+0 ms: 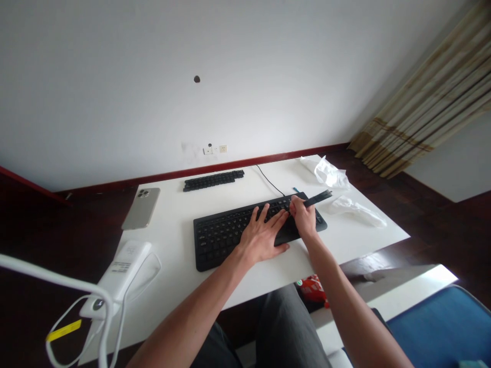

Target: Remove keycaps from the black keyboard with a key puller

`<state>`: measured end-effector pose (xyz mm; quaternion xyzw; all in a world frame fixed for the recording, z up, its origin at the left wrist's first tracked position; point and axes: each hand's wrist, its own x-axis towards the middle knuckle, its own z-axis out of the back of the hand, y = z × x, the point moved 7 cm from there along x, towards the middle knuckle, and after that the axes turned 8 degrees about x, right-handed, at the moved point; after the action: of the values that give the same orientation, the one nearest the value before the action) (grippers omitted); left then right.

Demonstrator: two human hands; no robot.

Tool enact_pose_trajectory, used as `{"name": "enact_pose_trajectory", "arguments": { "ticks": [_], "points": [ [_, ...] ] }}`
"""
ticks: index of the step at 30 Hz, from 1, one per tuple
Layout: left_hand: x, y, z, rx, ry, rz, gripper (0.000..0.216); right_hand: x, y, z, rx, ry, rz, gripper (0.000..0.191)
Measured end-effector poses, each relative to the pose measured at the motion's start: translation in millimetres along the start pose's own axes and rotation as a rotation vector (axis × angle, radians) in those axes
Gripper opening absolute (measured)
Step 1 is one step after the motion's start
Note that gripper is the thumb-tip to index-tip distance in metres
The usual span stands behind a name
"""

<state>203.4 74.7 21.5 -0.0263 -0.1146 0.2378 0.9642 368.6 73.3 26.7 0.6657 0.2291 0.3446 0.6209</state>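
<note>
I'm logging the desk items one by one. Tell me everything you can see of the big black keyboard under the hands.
The keyboard is a wide, flat, black board, plastic by the look, with low dark keys. It lies on the white table, angled so its right end sits farther from the person. A thin black cable runs from its far edge towards the wall. The left hand rests flat on its keys; the right hand, at its right end, holds a slim dark tool over it.
</note>
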Motion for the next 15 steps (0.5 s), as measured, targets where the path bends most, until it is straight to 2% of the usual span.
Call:
{"name": "enact_pose_trajectory", "arguments": {
  "ticks": [8,12,15],
  "points": [
    [2,2,1,-0.019,-0.019,0.015,0.089,-5,4,1,-0.055,-0.033,0.056,0.050],
    [4,4,3,-0.016,-0.045,0.057,0.094,-7,7,0,-0.067,-0.001,0.063,0.044],
    [6,4,5,-0.030,-0.052,0.076,0.088,-9,10,3,-0.127,0.022,0.078,0.043]
  ]
}}
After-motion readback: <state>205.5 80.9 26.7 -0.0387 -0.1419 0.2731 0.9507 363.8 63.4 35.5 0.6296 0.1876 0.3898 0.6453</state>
